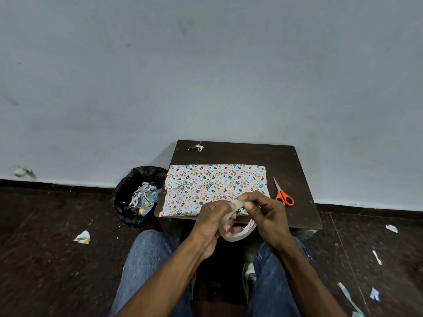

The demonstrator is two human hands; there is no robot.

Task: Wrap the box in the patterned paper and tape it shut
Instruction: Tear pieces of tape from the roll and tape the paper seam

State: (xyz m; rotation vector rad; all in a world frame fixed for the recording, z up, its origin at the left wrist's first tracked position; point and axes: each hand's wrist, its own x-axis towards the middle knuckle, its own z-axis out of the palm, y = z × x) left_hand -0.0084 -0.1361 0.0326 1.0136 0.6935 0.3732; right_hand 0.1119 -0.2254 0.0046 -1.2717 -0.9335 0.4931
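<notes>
The box (pixel 212 186) lies flat on the small dark table (pixel 293 170), covered in white paper with a pattern of coloured eggs and hearts. A short strip of tape sits on its left part. Just in front of the table's near edge, my left hand (pixel 212 223) grips a roll of clear tape (pixel 240 234). My right hand (pixel 263 209) pinches the tape's free end (pixel 238 203) and holds it up off the roll. Both hands hover over the box's near right corner.
Orange-handled scissors (pixel 282 195) lie on the table right of the box. A crumpled tape scrap (pixel 196 148) sits at the table's far left. A black bin (pixel 137 195) with paper waste stands left of the table. Paper scraps litter the dark floor. My knees are under the table.
</notes>
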